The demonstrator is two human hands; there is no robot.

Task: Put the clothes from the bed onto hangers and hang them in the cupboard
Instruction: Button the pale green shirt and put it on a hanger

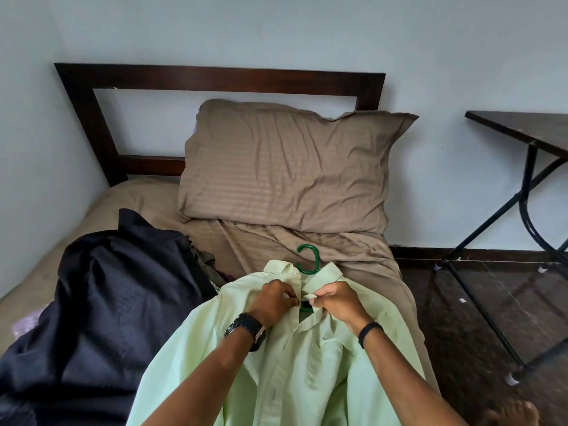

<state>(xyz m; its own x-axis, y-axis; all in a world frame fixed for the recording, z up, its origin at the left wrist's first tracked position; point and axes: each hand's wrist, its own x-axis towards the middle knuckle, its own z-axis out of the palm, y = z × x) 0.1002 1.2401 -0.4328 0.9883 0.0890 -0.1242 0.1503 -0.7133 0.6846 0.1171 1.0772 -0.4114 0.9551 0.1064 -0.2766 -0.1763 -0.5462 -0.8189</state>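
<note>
A pale green shirt (295,364) lies front-up on the bed (147,195), draped over a green plastic hanger (309,259) whose hook sticks out above the collar. My left hand (272,298) pinches the left edge of the shirt's front just below the collar. My right hand (333,301) pinches the right edge opposite it, and the two edges nearly meet. A dark navy garment (101,296) lies crumpled on the bed to the left, with bits of other clothes (209,262) showing under its edge.
A brown pillow (285,167) leans against the dark wooden headboard (215,78). To the right stands a dark folding table (522,130) with black metal legs on a dark floor (461,333). A bare foot (510,413) shows at the bottom right.
</note>
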